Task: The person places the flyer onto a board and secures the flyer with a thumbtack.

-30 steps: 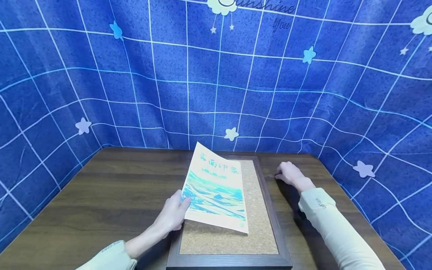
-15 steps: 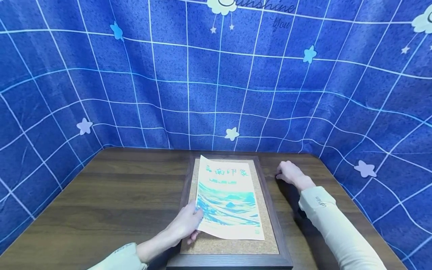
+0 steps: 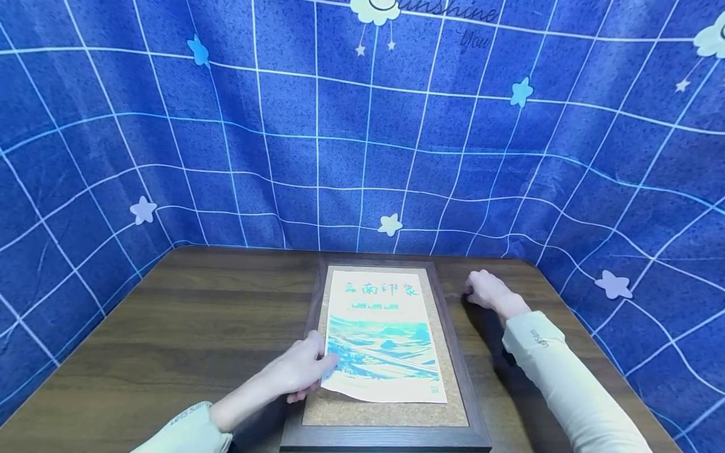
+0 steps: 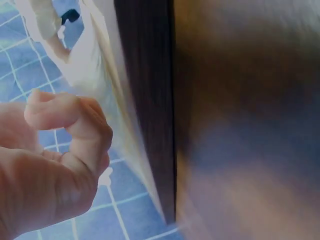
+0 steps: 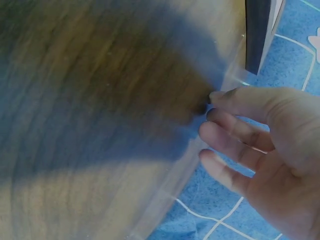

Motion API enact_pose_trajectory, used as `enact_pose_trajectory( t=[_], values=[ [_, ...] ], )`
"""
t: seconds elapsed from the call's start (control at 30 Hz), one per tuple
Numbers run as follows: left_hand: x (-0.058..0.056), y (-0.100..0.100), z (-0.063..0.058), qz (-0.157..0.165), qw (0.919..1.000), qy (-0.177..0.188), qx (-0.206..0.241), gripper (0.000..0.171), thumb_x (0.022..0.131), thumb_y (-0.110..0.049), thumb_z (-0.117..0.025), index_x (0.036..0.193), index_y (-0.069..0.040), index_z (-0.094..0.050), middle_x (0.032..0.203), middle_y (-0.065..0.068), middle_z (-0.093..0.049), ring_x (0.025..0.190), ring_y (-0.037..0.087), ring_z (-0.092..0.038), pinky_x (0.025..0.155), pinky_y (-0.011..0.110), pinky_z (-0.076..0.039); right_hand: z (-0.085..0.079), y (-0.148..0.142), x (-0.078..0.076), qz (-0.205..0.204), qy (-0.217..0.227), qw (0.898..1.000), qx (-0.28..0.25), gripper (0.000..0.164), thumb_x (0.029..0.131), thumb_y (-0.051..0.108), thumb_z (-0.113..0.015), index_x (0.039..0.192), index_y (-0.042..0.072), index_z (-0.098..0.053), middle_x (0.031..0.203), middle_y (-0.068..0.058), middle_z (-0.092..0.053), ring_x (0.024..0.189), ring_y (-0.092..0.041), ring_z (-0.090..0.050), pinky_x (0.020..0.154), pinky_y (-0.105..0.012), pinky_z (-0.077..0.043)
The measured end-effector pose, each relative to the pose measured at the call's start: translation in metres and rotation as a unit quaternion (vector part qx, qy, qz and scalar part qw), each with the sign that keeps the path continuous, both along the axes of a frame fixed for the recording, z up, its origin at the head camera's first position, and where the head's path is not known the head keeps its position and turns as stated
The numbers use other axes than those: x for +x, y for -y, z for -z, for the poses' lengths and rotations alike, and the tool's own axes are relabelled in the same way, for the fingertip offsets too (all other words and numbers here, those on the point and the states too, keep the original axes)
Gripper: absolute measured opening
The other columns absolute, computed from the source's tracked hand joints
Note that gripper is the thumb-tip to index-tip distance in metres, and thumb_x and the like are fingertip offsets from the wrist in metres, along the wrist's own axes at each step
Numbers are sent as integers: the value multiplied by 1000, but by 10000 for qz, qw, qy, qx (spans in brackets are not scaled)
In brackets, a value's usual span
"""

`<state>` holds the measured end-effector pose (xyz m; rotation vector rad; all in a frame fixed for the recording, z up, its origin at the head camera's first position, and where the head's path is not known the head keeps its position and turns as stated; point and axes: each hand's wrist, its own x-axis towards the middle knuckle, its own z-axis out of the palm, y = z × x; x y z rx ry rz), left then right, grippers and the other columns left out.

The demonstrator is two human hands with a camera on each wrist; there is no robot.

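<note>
**My left hand [image 3: 306, 366] pinches the poster [image 3: 385, 349] over the cork board [image 3: 385, 414]**

I have the poster's left edge, low down, between my left thumb and bent fingers, the thumb on top of the paper. The poster lies over the cork board, inside the dark wooden frame [image 3: 391, 436], with cork showing on all sides. Its lower edge bows slightly near my grip. Green characters run across its top, and below them is a picture of blue-green hills. My left hand crosses the frame's left side.

My right hand [image 3: 487, 290] rests on the wooden table [image 3: 238, 314], to the right of the frame and apart from it. Its fingers are loosely bent, and in the right wrist view some fingertips stand slightly apart near the table's edge.

Both my sleeves [image 3: 572, 380] are pale, with lettering near the cuffs. Behind the table hangs a blue curtain [image 3: 340, 145] with white grid lines, stars [image 3: 390, 224] and smiling clouds [image 3: 376, 9].
</note>
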<state>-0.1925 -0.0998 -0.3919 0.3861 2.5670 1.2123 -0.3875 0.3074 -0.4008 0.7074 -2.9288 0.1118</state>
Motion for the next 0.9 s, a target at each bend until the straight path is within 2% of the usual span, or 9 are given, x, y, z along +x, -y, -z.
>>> enact_pose_trajectory(
  t=[0.17,0.3,0.4,0.47,0.53,0.6,0.67,0.8,0.9],
  values=[
    [-2,8,-7,-122,9963,-439,-722,20,95,-22,-54,87,-7,-45,52,0,-50,35,7,-39,33,20,-32,-5,2,0,184,290,9994,65,10,66,0,-67,72,8,-71,74,-6,-69,67,-21,-61,63,-40,-52],
    [-7,12,-8,-199,9873,-1041,-1182,12,91,-18,-58,89,-9,-51,60,-2,-50,45,10,-39,42,22,-27,-10,1,1,196,292,9994,51,16,65,-1,-67,76,7,-73,76,-8,-71,69,-22,-64,63,-42,-53],
    [-13,15,-5,-123,9725,-1650,-1641,15,89,-20,-64,93,-9,-54,76,0,-53,63,14,-44,53,25,-33,-13,0,2,201,292,9994,51,12,65,1,-70,75,7,-73,73,-7,-70,67,-21,-63,61,-41,-52],
    [-16,17,-3,70,9643,-1936,-1803,22,88,-25,-68,99,-8,-58,95,5,-56,83,20,-48,66,33,-39,-13,0,2,214,333,9992,85,10,65,3,-73,73,8,-71,71,-5,-68,66,-20,-61,60,-41,-51],
    [-20,19,-1,379,9586,-2091,-1896,36,87,-32,-69,112,-7,-60,118,11,-55,106,27,-46,83,44,-40,-12,2,3,231,355,9990,118,9,65,3,-73,73,8,-70,72,-5,-66,66,-20,-60,60,-41,-50],
    [-24,21,1,762,9586,-2010,-1869,55,88,-41,-67,127,-4,-56,140,19,-45,128,37,-37,96,58,-34,-11,3,3,222,316,9991,174,10,65,3,-72,72,9,-70,73,-5,-66,66,-20,-60,60,-41,-51],
    [-26,23,3,1118,9601,-1753,-1870,72,88,-49,-65,141,-4,-46,153,25,-30,142,44,-22,106,66,-23,-10,5,2,204,250,9992,237,10,65,2,-71,71,10,-68,74,-6,-66,67,-21,-60,60,-41,-51],
    [-28,26,5,1525,9579,-1264,-2078,97,82,-62,-63,152,-5,-27,161,22,-11,149,45,-2,114,68,-8,-8,8,0,148,99,9991,389,13,63,0,-68,69,11,-66,74,-6,-65,67,-22,-60,58,-41,-50],
    [-28,26,6,1603,9555,-1099,-2217,103,79,-66,-63,154,-7,-23,162,20,-7,150,42,0,115,66,-5,-8,9,1,95,-5,9987,493,14,63,0,-68,67,12,-63,71,-5,-63,66,-22,-60,57,-40,-50]
  ],
)
